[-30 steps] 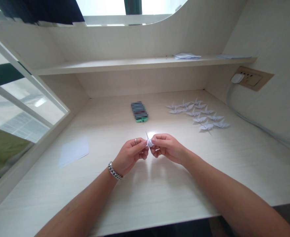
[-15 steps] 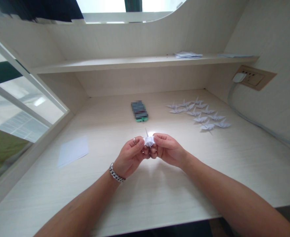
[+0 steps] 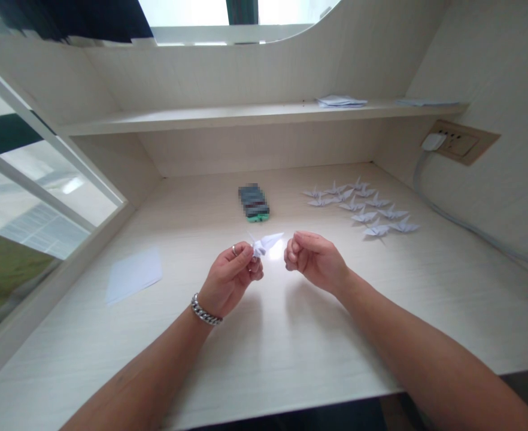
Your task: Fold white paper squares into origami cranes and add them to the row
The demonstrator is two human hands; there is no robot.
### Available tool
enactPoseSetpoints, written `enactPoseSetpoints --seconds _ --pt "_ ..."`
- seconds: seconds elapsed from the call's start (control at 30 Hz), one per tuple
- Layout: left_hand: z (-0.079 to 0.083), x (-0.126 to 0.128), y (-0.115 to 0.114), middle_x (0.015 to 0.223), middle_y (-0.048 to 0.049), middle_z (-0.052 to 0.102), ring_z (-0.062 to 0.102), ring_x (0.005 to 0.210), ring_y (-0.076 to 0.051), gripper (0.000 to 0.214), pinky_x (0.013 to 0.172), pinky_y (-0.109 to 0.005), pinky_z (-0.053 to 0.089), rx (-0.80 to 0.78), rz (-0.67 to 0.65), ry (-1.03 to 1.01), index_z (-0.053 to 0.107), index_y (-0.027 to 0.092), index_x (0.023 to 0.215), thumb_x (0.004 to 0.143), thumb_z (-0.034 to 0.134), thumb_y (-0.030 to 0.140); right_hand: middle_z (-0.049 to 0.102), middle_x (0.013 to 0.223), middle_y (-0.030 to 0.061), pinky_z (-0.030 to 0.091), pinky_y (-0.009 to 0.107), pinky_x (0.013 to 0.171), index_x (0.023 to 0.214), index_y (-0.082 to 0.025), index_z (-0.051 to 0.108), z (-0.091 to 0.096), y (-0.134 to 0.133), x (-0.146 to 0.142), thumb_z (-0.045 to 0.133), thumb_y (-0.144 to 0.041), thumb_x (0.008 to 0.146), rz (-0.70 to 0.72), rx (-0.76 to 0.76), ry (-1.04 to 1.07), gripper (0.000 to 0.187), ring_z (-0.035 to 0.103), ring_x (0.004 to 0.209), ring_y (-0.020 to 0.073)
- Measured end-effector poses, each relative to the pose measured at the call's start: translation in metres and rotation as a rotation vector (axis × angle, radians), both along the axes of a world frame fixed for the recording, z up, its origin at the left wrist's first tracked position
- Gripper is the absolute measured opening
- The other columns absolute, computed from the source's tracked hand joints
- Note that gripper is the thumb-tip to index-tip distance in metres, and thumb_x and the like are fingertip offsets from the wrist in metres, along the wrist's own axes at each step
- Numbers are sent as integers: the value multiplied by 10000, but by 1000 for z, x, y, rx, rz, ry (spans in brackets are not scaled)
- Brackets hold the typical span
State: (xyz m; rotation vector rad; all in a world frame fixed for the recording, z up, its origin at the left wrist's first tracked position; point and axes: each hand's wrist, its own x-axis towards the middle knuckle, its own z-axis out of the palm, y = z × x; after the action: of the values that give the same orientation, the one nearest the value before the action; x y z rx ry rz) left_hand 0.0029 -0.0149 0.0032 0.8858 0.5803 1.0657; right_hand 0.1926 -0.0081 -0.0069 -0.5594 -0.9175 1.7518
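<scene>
A white folded paper crane [image 3: 264, 244] is pinched by one wing between the thumb and fingers of my left hand [image 3: 233, 272]. Its other wing points right, toward my right hand [image 3: 314, 258]. That hand is closed, fingers curled in with the thumb on top, and sits a short gap away from the crane. I see nothing in it. Both hands hover above the pale desk [image 3: 246, 365]. Several finished paper cranes [image 3: 363, 206] stand grouped on the desk at the back right.
Blurred out, a dark device with a green edge [image 3: 254, 202] lies behind my hands. White paper sheets [image 3: 134, 274] lie at the left. Folded papers [image 3: 342, 101] rest on the shelf [image 3: 228, 117]. A cable [image 3: 470, 224] runs from the wall socket [image 3: 464, 142] along the right.
My right hand has let go of the crane and moved slightly right, curling shut. My left hand has shifted a little left with the crane, whose free wing now shows.
</scene>
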Motion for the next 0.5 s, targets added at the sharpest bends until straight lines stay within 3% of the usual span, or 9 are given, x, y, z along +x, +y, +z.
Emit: enactPoseSetpoints --seconds 0.17,0.27,0.5 --pt "-6 1 1 569 14 528 455 543 -92 278 546 -237 367 87 14 225 558 149 646 787 699 342 584 585 4 368 244 501 651 -169 590 1 -1 -3 605 -541 807 -80 16 -158 404 513 521 120" --pt "-9 2 1 549 8 536 458 540 -99 297 544 -241 358 139 19 304 554 151 629 798 687 357 582 587 -4 362 236 504 658 -163 576 0 -4 -10 698 -464 755 -57 21 -240 338 511 521 110" --pt "-4 2 0 571 22 528 475 556 -97 276 570 -238 386 19 39 104 548 159 636 751 735 327 563 583 -13 374 227 517 644 -161 562 -3 -2 -9 735 -348 741 -71 -48 -107 273 483 530 94"
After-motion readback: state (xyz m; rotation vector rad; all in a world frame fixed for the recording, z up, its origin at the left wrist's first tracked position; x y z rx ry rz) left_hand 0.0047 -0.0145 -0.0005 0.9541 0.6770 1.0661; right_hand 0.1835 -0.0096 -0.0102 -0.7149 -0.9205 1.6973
